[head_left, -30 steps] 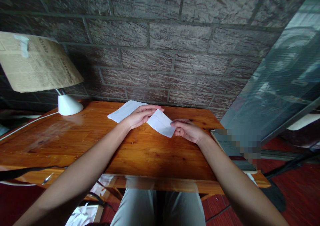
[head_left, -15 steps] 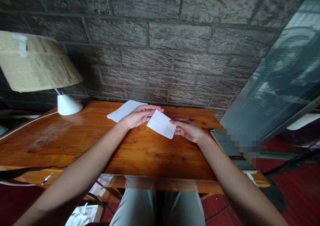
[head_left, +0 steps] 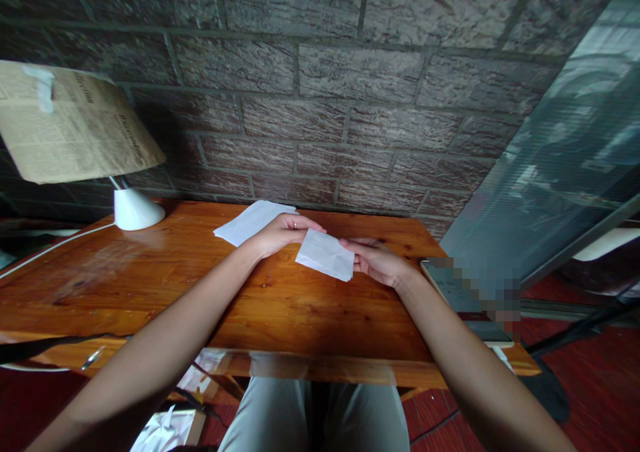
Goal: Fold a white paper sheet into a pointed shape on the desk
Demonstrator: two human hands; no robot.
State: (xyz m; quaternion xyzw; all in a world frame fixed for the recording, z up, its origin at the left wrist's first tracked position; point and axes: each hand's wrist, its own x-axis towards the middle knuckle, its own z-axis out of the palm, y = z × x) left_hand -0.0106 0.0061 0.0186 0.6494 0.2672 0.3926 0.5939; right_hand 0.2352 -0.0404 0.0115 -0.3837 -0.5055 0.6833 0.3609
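Note:
A small folded white paper (head_left: 325, 255) is held just above the wooden table (head_left: 280, 305), between both hands. My left hand (head_left: 280, 232) grips its left end with curled fingers; a ring shows on one finger. My right hand (head_left: 376, 260) pinches the paper's right end, thumb on top. A second white sheet (head_left: 247, 221) lies flat on the table behind my left hand, partly hidden by it.
A lamp with a white base (head_left: 133, 209) and a newspaper-covered shade (head_left: 70, 125) stands at the table's back left, its cord trailing left. A brick wall runs behind. A dark flat object (head_left: 457, 292) lies at the table's right edge. Crumpled paper (head_left: 165, 432) sits on the floor.
The folded paper has dropped slightly and flattened, looking narrower. My left fingers, stretched over its top edge before, have curled onto it. My right hand stays on the right end.

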